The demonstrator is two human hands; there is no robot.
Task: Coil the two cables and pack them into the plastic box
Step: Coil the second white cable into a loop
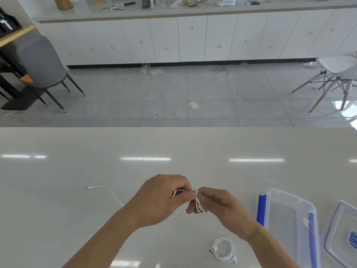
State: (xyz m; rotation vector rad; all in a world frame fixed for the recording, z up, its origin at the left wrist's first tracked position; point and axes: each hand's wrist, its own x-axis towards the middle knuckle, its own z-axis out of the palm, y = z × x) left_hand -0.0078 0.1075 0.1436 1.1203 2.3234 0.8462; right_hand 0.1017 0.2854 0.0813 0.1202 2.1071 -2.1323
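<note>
Hands: your left hand (164,198) and right hand (218,206) meet above the middle of the pale glossy surface (77,171), both pinched shut on the same thin white cable (198,200).
Left hand: your fingers are curled over a short loop of that cable, knuckles up.
Right hand: your fingertips grip a small bundle of white turns that hangs just below them.
Loose end: the rest of the thin white cable trails out to your left, lying on the surface in a gentle curve and ending in a small plug (89,188).
Second cable: a white USB cable already wound into a round coil (225,249) lies flat on the surface near you, below your right wrist, its plug pointing left.
Box: the clear rectangular plastic box with blue clips (289,219) sits open to your right, nothing visible inside.
Lid: the clear plastic lid (340,235) lies just beside the box, at the right edge.
</note>
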